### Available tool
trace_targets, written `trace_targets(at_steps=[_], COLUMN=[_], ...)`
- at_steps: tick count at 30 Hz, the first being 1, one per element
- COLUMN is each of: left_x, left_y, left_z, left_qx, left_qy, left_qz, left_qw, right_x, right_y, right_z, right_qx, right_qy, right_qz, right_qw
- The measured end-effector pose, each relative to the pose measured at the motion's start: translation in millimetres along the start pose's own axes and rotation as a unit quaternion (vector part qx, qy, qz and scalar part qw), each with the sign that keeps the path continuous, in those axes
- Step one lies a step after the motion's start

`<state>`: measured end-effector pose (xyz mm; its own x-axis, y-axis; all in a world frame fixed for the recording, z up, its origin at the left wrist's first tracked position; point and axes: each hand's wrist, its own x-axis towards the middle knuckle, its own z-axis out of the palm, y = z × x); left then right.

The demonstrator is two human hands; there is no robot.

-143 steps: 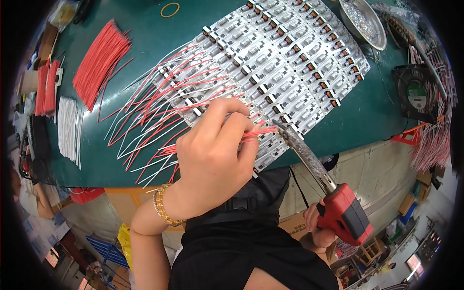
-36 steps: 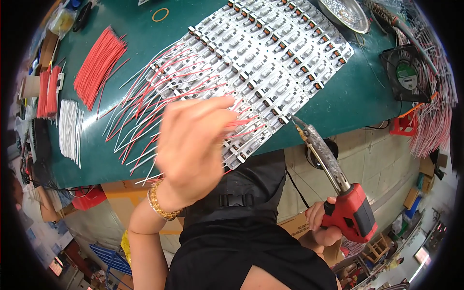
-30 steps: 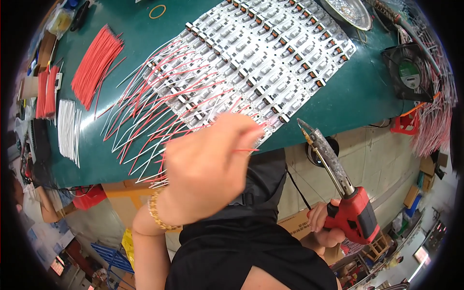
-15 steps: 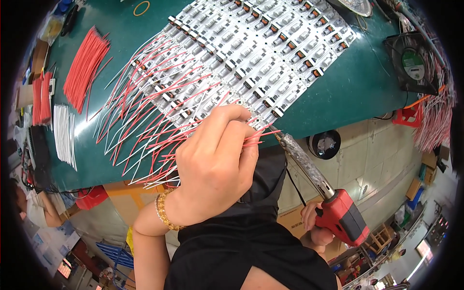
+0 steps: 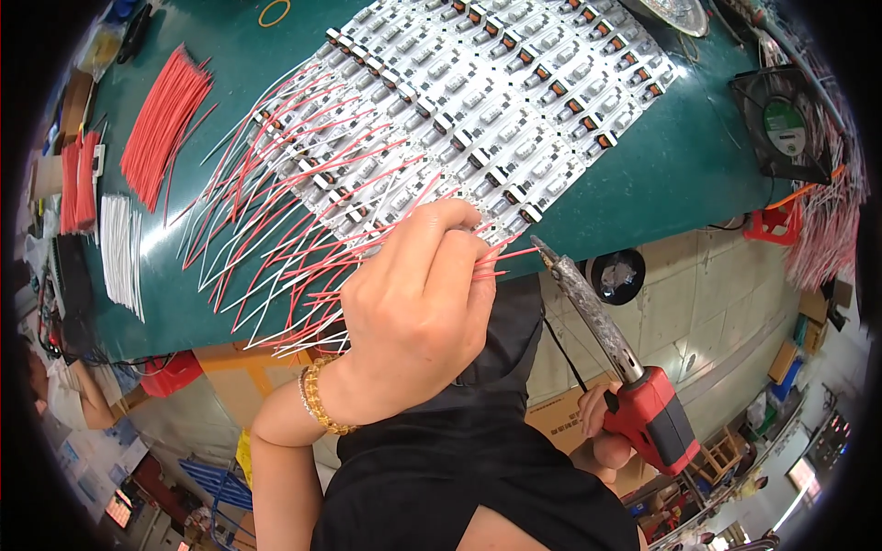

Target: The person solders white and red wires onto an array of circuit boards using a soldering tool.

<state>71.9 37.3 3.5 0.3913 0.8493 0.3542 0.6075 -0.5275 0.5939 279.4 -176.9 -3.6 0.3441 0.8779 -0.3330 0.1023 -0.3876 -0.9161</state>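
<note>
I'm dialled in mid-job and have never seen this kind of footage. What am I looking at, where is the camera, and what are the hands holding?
There is no machine here: a person works with two bare hands, filmed by a wide fisheye camera on their head that looks down, so straight edges bend.

The left hand, with a gold bracelet at the wrist, pinches thin red wires at the near edge of a white panel of small circuit boards. The right hand grips a red-handled soldering iron, its tip close to those wires.

The panel lies on a green table. Red and white wires fan out from the panel's left side. Bundles of spare red wires and white wires lie farther left, and a small black fan sits at right.
</note>
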Motion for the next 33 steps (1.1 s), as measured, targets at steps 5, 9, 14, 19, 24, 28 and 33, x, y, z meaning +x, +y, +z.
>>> trace_targets(at_steps=[5, 9, 14, 19, 24, 28, 33], left_x=[1.8, 0.9, -0.1, -9.8, -14.1, 15.6, 56.6], left_y=[1.6, -4.7, -11.7, -14.9, -37.3, -24.9, 6.1], left_z=[-1.7, -1.2, -11.9, -25.4, -48.5, -71.6, -48.6], left_qx=[-0.011, -0.002, 0.051, 0.054, 0.002, -0.071, -0.15], left_qy=[-0.008, 0.012, -0.001, -0.012, -0.018, 0.139, -0.163], left_qz=[-0.012, 0.018, 0.084, 0.089, 0.09, -0.062, -0.139], left_qw=[1.0, 1.0, 0.995, 0.995, 0.996, 0.986, 0.965], right_x=[13.8, 27.0, 33.6, 35.8, 35.8, 34.5, 36.0], right_y=[-0.5, -4.2, -13.4, -13.3, -10.7, -5.7, -5.4], right_z=[14.5, 27.5, 31.4, 28.6, 24.8, 25.3, 24.9], right_qx=[0.075, 0.187, 0.18, 0.212, 0.221, 0.228, 0.23], right_qy=[0.007, -0.021, 0.003, 0.014, -0.004, 0.0, 0.017], right_qz=[-0.074, -0.184, -0.184, -0.201, -0.181, -0.173, -0.156], right_qw=[0.994, 0.965, 0.966, 0.956, 0.958, 0.958, 0.961])
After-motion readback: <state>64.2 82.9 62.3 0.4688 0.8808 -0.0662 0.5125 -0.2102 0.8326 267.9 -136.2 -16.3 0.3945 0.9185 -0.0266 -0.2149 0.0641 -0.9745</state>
